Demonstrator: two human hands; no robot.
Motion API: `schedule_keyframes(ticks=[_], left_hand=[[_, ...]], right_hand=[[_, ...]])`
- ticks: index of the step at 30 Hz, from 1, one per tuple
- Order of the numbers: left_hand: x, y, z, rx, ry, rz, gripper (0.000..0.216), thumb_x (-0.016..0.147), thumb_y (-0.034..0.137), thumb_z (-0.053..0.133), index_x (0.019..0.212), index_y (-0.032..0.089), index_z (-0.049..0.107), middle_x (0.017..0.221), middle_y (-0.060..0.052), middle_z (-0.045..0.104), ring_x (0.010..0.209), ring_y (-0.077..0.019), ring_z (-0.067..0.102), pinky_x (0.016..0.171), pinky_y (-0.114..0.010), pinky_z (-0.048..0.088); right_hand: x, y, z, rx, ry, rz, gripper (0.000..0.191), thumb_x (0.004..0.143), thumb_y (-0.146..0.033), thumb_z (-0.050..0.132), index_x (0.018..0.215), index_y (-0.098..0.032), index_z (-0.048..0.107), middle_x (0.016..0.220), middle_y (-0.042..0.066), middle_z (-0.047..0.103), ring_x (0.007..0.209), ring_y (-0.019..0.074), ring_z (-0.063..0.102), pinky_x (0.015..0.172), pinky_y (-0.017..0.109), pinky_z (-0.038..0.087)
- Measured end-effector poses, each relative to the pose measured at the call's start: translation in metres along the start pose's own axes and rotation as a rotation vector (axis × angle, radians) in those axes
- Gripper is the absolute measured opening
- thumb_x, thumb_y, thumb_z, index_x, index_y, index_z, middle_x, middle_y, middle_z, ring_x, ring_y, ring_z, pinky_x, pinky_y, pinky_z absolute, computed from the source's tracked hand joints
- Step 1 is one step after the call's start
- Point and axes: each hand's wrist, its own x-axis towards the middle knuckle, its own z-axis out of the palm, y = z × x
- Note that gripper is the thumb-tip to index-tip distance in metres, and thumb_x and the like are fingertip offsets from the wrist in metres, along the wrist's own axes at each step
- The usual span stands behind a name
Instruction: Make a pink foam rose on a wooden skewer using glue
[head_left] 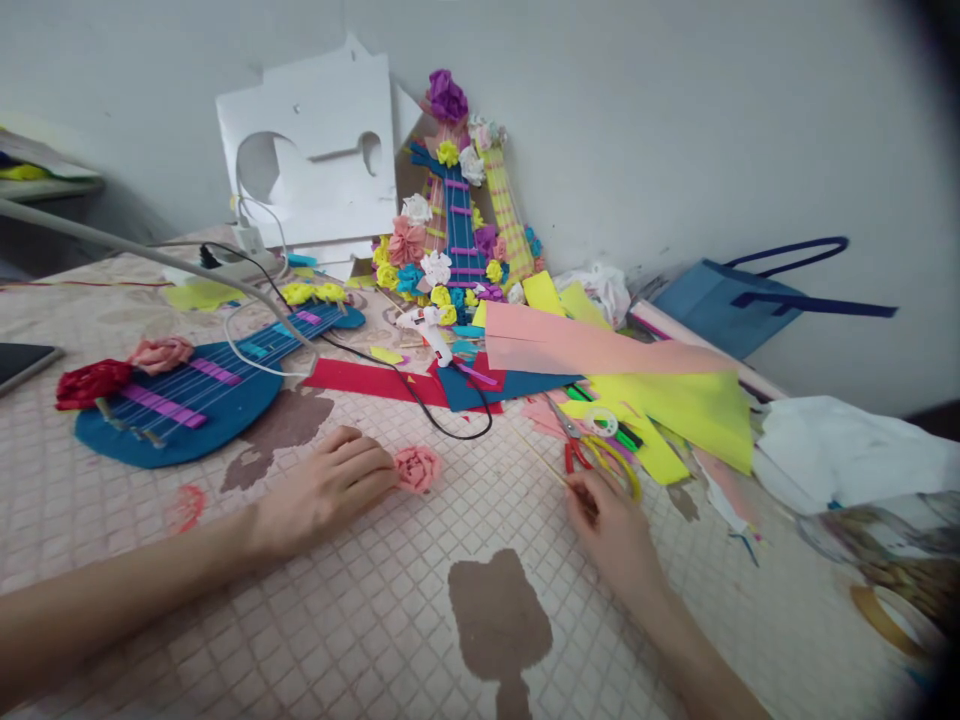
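My left hand [341,485] is closed at the left edge of a small pink paper rose [417,469], which rests on the table. A thin wooden stick [541,456] is pinched in my right hand [611,525], its free end pointing up and left. Just beyond that hand lie red-handled scissors [574,455] and yellow-handled scissors [616,465]. To the left of my left hand sits a blue paper guitar [247,395] with purple strips, white strings, and red and pink roses.
A white glue gun [427,325] with a black cord lies behind the rose, by a red paper strip [367,385]. Pink sheets [585,340] and yellow sheets [675,400] pile up at right. Flower-covered guitars [461,225] lean against the wall. A tape roll [892,615] is at the right edge.
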Motion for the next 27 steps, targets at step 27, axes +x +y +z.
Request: schedule_keyframes(ticks=[27], left_hand=[[-0.037,-0.023,-0.026,0.063,0.040,0.065,0.039,0.101,0.013,0.021,0.094,0.015,0.059,0.088,-0.005,0.068,0.081,-0.0161,0.059,0.078,-0.035,0.035]], right_hand=[[0.203,-0.057,0.079,0.281,-0.141,-0.056,0.033,0.078,-0.040,0.062,0.099,-0.014,0.061,0.101,0.012,0.066,0.093,0.0216,0.061,0.081,0.033,0.047]])
